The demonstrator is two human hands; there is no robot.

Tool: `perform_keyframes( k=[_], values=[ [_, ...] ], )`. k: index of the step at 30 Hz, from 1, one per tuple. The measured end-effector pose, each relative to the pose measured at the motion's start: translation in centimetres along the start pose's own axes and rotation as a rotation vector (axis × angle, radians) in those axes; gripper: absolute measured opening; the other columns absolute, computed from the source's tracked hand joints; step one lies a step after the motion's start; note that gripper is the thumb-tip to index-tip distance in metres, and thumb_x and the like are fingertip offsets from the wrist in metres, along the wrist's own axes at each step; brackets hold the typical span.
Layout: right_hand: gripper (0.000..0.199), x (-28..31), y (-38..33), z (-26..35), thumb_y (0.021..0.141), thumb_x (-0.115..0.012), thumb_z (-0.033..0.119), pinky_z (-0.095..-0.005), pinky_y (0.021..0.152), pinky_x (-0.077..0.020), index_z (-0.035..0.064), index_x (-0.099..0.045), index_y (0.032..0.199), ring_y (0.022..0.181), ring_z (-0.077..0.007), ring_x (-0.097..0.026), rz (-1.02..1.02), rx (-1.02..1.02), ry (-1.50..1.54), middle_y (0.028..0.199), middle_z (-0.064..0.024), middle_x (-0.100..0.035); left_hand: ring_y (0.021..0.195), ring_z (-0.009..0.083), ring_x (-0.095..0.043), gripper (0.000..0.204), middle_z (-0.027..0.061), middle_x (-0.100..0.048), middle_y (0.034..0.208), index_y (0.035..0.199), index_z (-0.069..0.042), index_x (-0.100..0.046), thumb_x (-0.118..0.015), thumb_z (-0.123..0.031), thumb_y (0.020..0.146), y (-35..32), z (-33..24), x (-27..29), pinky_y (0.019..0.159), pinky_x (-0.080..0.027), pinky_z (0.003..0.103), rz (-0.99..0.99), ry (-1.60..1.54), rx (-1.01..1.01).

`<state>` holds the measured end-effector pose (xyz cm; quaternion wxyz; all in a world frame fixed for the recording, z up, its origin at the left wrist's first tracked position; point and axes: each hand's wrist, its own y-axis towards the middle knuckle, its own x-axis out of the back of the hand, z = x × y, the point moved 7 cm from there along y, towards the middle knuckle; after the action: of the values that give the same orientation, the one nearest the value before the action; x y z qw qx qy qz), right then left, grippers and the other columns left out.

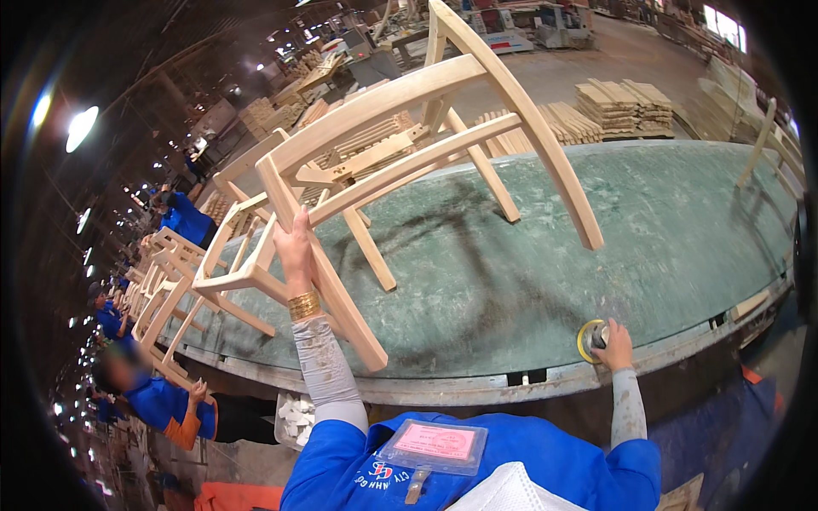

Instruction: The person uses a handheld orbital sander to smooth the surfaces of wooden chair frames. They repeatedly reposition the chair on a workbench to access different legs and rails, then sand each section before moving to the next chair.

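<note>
Blue shirt (477, 460) with a pink badge in a clear sleeve (433, 444) fills the bottom, nearest the lens. Left hand (294, 247) closed around a leg of a bare wooden chair frame (400, 145), which is tipped over on the green tabletop (545, 281) toward its left and far side. Right hand (615, 345) gripping a small sander with a yellow pad (590, 339) at the tabletop's near edge, right part. More chair frames (183, 281) at the left edge; timber stacks (626, 106) beyond the far edge; another person in blue (166, 400) sits lower left
</note>
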<state>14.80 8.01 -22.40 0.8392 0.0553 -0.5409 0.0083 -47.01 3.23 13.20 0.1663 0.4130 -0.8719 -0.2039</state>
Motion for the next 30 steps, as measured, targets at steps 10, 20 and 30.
perform_keyframes(
  k=[10, 20, 30],
  values=[
    [0.079, 5.6, -2.3, 2.7, 0.063, -0.079, 0.012, -0.0433, 0.087, -0.0455, 0.0175, -0.043, 0.134, 0.102, -0.039, -0.055, -0.275, -0.254, 0.312, 0.109, -0.0207, -0.054, 0.078, 0.0123, -0.055, 0.035, 0.006, -0.059, 0.089, 0.104, 0.003, -0.055, -0.065, -0.027, 0.087, -0.5, 0.5, 0.7, 0.07, -0.045, 0.028, -0.016, 0.013, -0.035],
    [0.069, 31.7, 11.2, 19.9, 0.068, -0.077, 0.012, -0.0375, 0.083, -0.0496, 0.0215, -0.05, 0.131, 0.095, -0.0275, -0.059, -0.682, 0.504, 0.536, 0.103, -0.0118, -0.055, 0.084, 0.0166, -0.058, 0.04, 0.0103, -0.062, 0.095, 0.108, 0.006, -0.055, -0.065, -0.025, 0.086, -6.5, -0.9, 1.8, 0.076, -0.047, 0.03, -0.206, 0.141, -0.003],
    [0.068, 40.6, 20.4, 34.3, 0.074, -0.074, 0.024, -0.0455, 0.07, -0.0526, 0.0341, -0.044, 0.134, 0.078, -0.0399, -0.063, -0.785, 0.774, 0.449, 0.1, -0.0212, -0.051, 0.081, 0.0159, -0.059, 0.032, 0.0088, -0.063, 0.09, 0.101, 0.005, -0.059, -0.064, -0.018, 0.08, -13.7, -1.9, 2.6, 0.073, -0.047, 0.03, -0.394, 0.208, -0.063]
  ],
)
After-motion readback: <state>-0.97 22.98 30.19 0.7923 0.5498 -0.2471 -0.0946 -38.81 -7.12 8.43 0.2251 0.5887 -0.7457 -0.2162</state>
